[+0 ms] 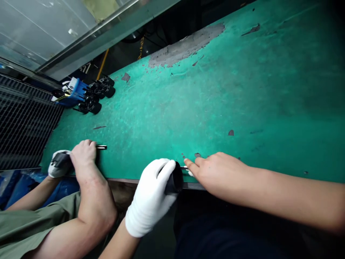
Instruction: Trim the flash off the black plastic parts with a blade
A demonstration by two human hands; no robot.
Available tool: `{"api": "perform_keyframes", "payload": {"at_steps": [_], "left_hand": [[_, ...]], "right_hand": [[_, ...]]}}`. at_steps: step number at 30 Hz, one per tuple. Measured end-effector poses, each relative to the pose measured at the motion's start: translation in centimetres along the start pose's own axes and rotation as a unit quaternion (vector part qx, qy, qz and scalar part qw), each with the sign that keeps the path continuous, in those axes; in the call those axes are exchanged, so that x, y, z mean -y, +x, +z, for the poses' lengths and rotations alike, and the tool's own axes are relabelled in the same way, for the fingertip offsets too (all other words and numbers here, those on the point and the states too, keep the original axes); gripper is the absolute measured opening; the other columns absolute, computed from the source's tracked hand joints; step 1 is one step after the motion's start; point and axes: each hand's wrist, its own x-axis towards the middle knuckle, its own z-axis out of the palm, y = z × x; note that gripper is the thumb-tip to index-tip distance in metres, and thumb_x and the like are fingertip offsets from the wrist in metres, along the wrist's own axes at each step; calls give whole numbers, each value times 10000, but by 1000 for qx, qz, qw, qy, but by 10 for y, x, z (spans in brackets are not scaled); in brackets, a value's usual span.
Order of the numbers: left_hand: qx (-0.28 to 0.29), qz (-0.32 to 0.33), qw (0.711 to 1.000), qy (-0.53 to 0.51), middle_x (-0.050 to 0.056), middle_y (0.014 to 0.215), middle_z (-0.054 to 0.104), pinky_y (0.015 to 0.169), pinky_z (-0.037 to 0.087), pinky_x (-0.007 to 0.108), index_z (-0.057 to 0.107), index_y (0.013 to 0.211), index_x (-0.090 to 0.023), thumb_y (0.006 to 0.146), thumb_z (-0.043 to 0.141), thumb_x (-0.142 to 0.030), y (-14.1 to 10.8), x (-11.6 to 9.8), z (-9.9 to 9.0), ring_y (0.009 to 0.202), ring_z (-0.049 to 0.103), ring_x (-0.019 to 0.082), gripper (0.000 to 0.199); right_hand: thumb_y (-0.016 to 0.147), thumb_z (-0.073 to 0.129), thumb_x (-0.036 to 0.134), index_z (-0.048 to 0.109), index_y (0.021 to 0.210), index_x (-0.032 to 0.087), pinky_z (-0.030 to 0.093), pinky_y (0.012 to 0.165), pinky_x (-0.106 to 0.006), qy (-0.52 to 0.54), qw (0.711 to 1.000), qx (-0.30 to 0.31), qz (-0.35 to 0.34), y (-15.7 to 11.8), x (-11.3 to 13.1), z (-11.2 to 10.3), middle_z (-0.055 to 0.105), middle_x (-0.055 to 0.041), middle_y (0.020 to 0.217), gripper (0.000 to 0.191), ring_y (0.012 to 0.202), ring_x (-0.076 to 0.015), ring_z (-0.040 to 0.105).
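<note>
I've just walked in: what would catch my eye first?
The bright green worktop, with a grey worn patch along its far edge. Then the white-gloved left grip, low near centre, around a black cylindrical part. At upper left, black parts cluster beside something blue.

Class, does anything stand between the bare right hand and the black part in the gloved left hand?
Only a slim object, partly white, held in the right hand, visibly lies between it and the black part in the left hand.

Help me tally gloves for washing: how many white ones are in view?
2: one white glove on the person's left hand, curled around a black part; another on the co-worker's left hand at the far left. Others could be hidden.
</note>
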Motion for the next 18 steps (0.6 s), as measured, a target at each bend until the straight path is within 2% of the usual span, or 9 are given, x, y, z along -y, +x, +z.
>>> {"api": "perform_keyframes", "payload": {"at_steps": [3, 5, 8, 11, 13, 15, 18], "left_hand": [[-98, 32, 993, 52, 177, 1339, 490, 1113, 426, 544, 394, 1429, -169, 770, 712, -68, -3, 3, 11, 1306, 469, 329, 738], [-117, 39, 991, 53, 192, 1385, 449, 1126, 406, 581, 402, 1407, -184, 770, 753, -86, -8, 1, 17, 1360, 428, 358, 733], [-93, 20, 995, -20, 182, 1447, 405, 1110, 431, 576, 459, 1302, -219, 758, 776, -75, -20, -6, 19, 1376, 428, 351, 645], [-95, -7, 994, -56, 159, 1401, 456, 1084, 460, 549, 481, 1243, -228, 753, 788, -81, -23, -14, 13, 1326, 479, 321, 596], [-87, -23, 996, -25, 173, 1341, 496, 1075, 463, 551, 430, 1348, -201, 752, 817, -171, -16, -17, 7, 1288, 496, 325, 711], [-46, -40, 998, 27, 185, 1298, 519, 1068, 463, 561, 379, 1439, -162, 752, 827, -261, -5, -17, 3, 1265, 495, 340, 826], [23, -44, 997, 63, 199, 1389, 482, 1109, 437, 564, 427, 1436, -150, 795, 777, -259, 3, -16, 1, 1344, 443, 359, 737]], "right_hand": [[899, 508, 132, 443, 1493, 135, 485, 547, -297, 16, 999, -10, 31, -15, 0, 3, 741, -149, 1012, 597, 726, -245, 725], [891, 507, 121, 440, 1500, 159, 467, 527, -291, 30, 999, -9, 41, -20, 4, 7, 742, -114, 929, 614, 678, -236, 714], [896, 495, 103, 491, 1466, 176, 454, 530, -277, 38, 998, -10, 47, -22, 9, 12, 731, -116, 902, 575, 669, -221, 709], [894, 505, 100, 542, 1423, 185, 453, 537, -274, 46, 998, -6, 41, -19, 9, 12, 721, -113, 882, 537, 663, -216, 706], [888, 512, 100, 561, 1404, 187, 449, 521, -280, 48, 998, -3, 34, -16, 7, 10, 713, -102, 854, 525, 650, -225, 705], [886, 515, 104, 564, 1399, 190, 441, 496, -287, 52, 998, 2, 28, -13, 6, 8, 703, -91, 820, 522, 631, -238, 703], [894, 515, 115, 560, 1398, 172, 441, 489, -286, 65, 998, 13, 16, -9, 8, 7, 703, -94, 797, 510, 622, -236, 699]]}}
